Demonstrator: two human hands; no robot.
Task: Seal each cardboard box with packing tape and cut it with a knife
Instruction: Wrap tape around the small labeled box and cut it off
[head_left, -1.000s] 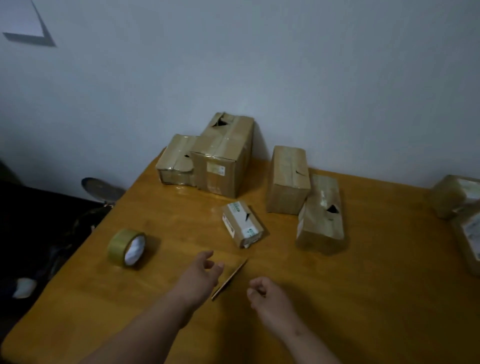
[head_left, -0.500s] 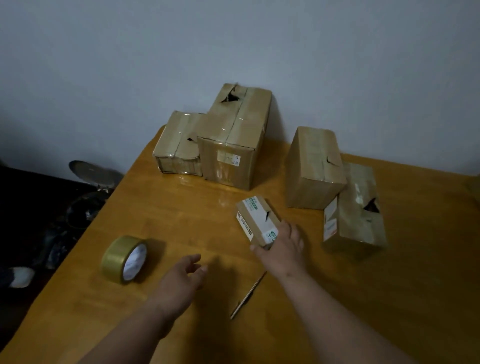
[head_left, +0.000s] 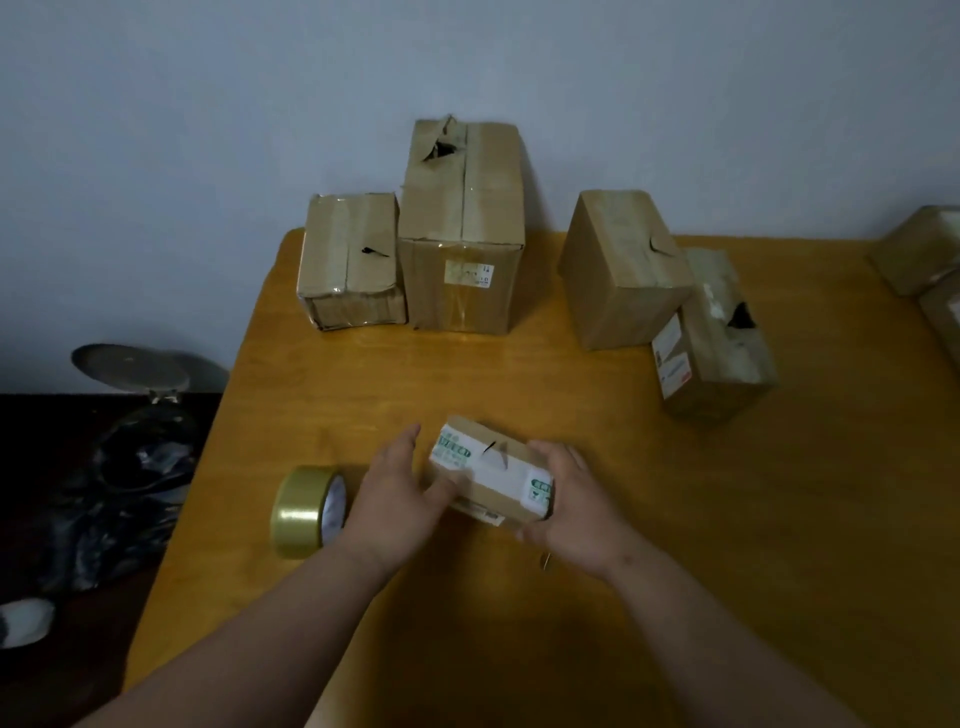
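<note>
A small cardboard box (head_left: 493, 475) with a white label and green print lies on the wooden table (head_left: 779, 519) between my hands. My right hand (head_left: 576, 512) grips its right end, fingers curled over the far edge and thumb at the near corner. My left hand (head_left: 397, 499) lies against its left end with straight fingers, the thumb touching the front face. A roll of tan packing tape (head_left: 306, 512) stands on edge just left of my left hand. Only a tip of the knife (head_left: 545, 561) shows under my right hand.
Several larger taped boxes stand at the back: a low one (head_left: 353, 260), a tall torn one (head_left: 462, 228), another (head_left: 618, 265) and a labelled one (head_left: 717, 338). More boxes (head_left: 919, 249) sit at the right edge. A lidded bin (head_left: 130, 364) with a black bag stands left of the table.
My right hand pulled the small box toward me and turned it crosswise. My left hand came in against its left end. The knife is now mostly hidden under my right hand.
</note>
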